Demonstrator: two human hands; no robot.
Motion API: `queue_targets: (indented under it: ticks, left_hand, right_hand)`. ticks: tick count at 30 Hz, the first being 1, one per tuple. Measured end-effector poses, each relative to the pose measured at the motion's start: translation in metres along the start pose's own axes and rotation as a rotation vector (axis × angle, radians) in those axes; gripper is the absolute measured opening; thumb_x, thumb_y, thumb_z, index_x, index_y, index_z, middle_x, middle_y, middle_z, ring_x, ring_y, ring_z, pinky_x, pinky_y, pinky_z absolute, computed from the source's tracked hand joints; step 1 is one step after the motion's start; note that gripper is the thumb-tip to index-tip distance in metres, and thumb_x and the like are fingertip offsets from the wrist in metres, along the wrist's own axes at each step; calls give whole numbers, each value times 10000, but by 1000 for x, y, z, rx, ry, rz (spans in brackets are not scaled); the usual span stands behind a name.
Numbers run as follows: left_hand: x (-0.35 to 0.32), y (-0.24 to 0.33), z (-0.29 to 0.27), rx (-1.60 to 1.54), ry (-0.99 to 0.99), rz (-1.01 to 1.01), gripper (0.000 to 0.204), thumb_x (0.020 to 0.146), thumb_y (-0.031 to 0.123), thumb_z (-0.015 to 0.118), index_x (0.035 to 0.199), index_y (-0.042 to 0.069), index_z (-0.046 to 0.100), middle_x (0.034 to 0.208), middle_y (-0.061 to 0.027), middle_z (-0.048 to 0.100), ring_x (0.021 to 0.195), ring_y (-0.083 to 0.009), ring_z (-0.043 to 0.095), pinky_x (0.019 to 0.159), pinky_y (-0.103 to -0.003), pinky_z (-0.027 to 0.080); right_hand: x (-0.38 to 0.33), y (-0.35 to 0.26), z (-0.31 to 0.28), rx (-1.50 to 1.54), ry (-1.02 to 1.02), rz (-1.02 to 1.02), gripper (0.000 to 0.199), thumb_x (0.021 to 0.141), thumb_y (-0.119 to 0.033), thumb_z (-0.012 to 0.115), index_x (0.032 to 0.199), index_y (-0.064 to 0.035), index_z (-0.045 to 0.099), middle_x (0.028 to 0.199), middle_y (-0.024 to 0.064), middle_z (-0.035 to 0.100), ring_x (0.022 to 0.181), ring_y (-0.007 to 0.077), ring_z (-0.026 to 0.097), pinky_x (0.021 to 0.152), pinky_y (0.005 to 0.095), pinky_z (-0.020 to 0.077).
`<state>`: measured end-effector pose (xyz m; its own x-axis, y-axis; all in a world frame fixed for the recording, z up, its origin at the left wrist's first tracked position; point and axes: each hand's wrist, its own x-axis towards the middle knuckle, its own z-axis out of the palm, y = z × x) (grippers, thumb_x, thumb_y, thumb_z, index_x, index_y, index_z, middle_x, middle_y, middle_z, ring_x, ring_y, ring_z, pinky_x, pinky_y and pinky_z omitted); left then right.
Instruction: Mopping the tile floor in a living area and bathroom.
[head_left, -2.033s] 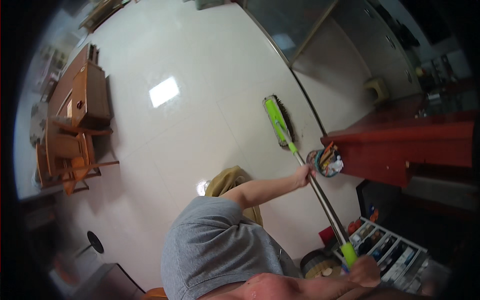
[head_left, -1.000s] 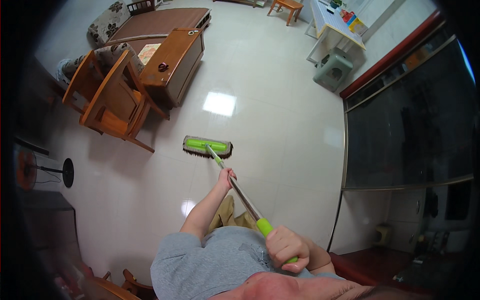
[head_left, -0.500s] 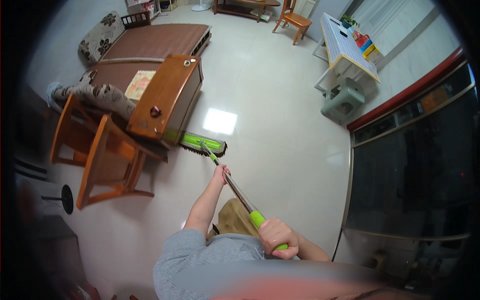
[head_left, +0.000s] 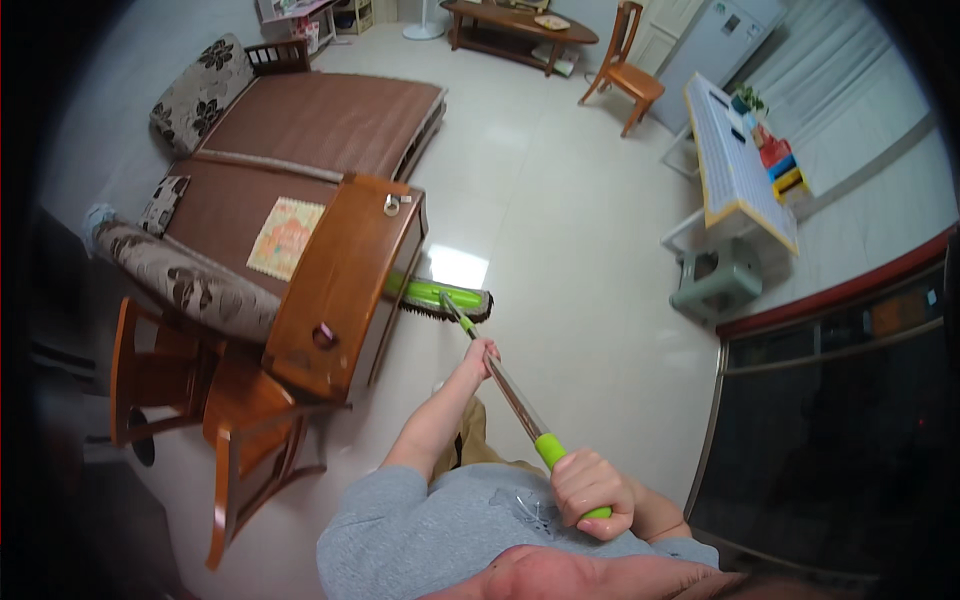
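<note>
A flat mop with a bright green head and dark fringe lies on the pale tiled floor, its left end against the side of a brown wooden cabinet. From the head a silver pole slants back toward me. My left hand is closed around the lower pole, arm stretched out. Near my body, my right hand wraps around the green grip at the pole's upper end.
Two wooden chairs stand left of me, behind a brown-matted sofa. To the right are a grey-green stool, a cloth-covered table and a dark glass panel. A wooden chair and low table stand farther off.
The mop head has moved forward along the cabinet's side, from its near corner to about midway. My view has shifted too; both hands keep their hold on the mop.
</note>
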<state>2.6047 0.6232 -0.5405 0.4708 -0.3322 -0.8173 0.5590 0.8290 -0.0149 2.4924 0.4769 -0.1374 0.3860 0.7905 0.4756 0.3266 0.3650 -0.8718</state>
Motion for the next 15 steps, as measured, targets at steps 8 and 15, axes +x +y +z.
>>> queue_targets:
  ticks: [8,15]
  left_hand:
    - [120,172,197,-27,-37,-53,156,783,95,455,664,103,356,496,-4,372,391,-135,386,370,-247,380]
    - [247,304,353,-16,16,42,183,778,109,461,626,106,360,481,-19,362,393,-164,384,374,-274,362]
  right_hand:
    - [134,92,-221,-1,4,11,102,630,-137,521,557,-70,494,518,33,483,434,210,474,440,312,326]
    - [195,187,-437,72,107,-69,182,672,-181,528,560,-39,540,509,50,510,416,206,490,437,299,362]
